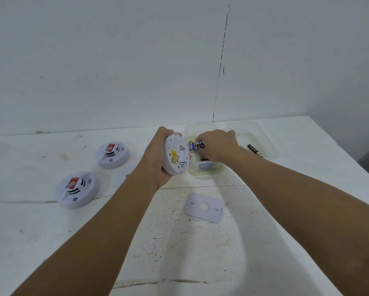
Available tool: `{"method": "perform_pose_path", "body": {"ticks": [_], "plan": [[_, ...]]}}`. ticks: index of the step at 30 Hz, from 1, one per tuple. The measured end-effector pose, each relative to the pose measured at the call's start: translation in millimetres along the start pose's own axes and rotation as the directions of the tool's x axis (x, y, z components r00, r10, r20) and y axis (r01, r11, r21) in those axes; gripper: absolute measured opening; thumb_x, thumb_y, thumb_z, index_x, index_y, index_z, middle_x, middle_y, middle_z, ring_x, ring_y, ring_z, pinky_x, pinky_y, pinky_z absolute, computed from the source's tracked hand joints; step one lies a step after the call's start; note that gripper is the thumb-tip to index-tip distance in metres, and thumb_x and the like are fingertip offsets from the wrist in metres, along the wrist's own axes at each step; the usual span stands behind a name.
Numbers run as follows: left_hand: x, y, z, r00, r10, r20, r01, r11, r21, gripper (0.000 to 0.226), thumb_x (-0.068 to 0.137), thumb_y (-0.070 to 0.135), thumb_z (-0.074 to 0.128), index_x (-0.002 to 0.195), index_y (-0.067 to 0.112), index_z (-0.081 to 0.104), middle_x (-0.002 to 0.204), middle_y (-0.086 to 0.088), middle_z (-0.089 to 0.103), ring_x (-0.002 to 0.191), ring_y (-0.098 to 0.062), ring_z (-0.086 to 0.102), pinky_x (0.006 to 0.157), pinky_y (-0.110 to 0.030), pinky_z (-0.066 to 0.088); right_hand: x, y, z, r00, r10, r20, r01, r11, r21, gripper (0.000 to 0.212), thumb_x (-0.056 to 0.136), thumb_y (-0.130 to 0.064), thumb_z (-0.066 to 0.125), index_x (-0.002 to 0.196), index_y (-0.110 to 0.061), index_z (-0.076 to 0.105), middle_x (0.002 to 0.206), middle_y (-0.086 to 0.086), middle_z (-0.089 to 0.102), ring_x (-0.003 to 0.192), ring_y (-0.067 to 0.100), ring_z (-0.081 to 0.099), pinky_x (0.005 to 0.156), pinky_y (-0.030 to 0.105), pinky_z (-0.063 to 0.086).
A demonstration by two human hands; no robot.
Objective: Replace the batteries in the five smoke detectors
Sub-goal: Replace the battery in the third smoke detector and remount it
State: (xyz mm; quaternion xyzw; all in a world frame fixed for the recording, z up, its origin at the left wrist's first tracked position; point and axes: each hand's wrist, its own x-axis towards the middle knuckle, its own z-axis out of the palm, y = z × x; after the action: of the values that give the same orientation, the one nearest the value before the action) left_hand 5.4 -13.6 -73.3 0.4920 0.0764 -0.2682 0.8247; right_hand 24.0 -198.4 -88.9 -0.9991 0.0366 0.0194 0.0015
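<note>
Presently the left hand (pixel 158 161) grips a smoke detector (pixel 176 155) tilted on edge, its labelled underside facing right. Beside it, the right hand (pixel 216 144) pinches a few batteries (pixel 197 144) over a clear container (pixel 202 150). A second clear tray (pixel 264 142) to the right holds one dark battery (pixel 254 149). A white mounting plate (pixel 203 207) lies nearer on the table (pixel 179 242). Two detectors (pixel 112 154) (pixel 76 190) sit at left.

Single head-worn wide-angle view, looking forward and down from above the near edge of the white worktop (pixel 200 263), toward the wall (pixel 115 60) behind. Close enough for both forearms to fill the lower frame; edges bowed.
</note>
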Motion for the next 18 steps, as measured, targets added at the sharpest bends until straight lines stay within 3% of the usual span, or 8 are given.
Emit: {"method": "perform_pose_path", "body": {"ticks": [2,5,13,16,18], "plan": [[1,0,0,1.0,-0.002,-0.004,0.002,1.0,0.0,0.025,0.093,0.037,0.058,0.089,0.014,0.066,0.092,-0.009,0.058,0.086,-0.031,0.054,0.073,-0.035,0.054,1,-4,0,1.0,0.025,0.013,-0.024,0.999,-0.026,0.013,0.093,-0.025,0.057,0.104,-0.026,0.064,0.096,-0.004,0.067,0.093,0.025,0.064,0.081,0.039,0.026],[1,1,2,1.0,0.0,-0.001,0.0,1.0,0.001,0.024,0.094,0.036,0.058,0.089,0.014,0.065,0.091,-0.009,0.059,0.081,-0.029,0.055,0.072,-0.035,0.054,3,-6,1,0.999,0.038,0.017,-0.039,0.999,0.014,0.024,0.092,-0.021,0.057,0.115,-0.029,0.06,0.103,-0.003,0.066,0.097,0.025,0.062,0.083,0.04,0.026],[-1,1,-3,0.999,0.019,0.034,-0.019,1.0,0.009,0.024,0.085,0.039,0.063,0.09,0.016,0.063,0.094,-0.01,0.053,0.085,-0.031,0.052,0.073,-0.035,0.053,-7,-4,6,0.989,0.072,-0.128,-0.033,0.959,0.283,0.019,0.094,-0.016,0.057,0.109,-0.028,0.056,0.101,-0.006,0.07,0.101,0.025,0.064,0.091,0.041,0.029],[-3,-1,-7,0.999,0.032,0.039,-0.033,0.999,0.011,0.022,0.095,0.036,0.055,0.095,0.015,0.059,0.1,-0.012,0.05,0.087,-0.031,0.051,0.076,-0.036,0.051,-16,-2,2,0.954,0.135,-0.268,0.016,0.869,0.494,0.011,0.097,-0.023,0.061,0.103,-0.031,0.055,0.095,-0.011,0.07,0.091,0.016,0.064,0.092,0.04,0.036],[-7,-4,-10,0.997,0.045,0.059,-0.046,0.999,0.002,0.021,0.096,0.034,0.052,0.09,0.015,0.061,0.095,-0.012,0.051,0.081,-0.03,0.054,0.079,-0.037,0.048,-32,-5,-3,0.919,0.203,-0.337,0.095,0.718,0.69,0.012,0.096,-0.025,0.065,0.1,-0.033,0.057,0.09,-0.015,0.069,0.067,0.001,0.057,0.085,0.037,0.046]]}}
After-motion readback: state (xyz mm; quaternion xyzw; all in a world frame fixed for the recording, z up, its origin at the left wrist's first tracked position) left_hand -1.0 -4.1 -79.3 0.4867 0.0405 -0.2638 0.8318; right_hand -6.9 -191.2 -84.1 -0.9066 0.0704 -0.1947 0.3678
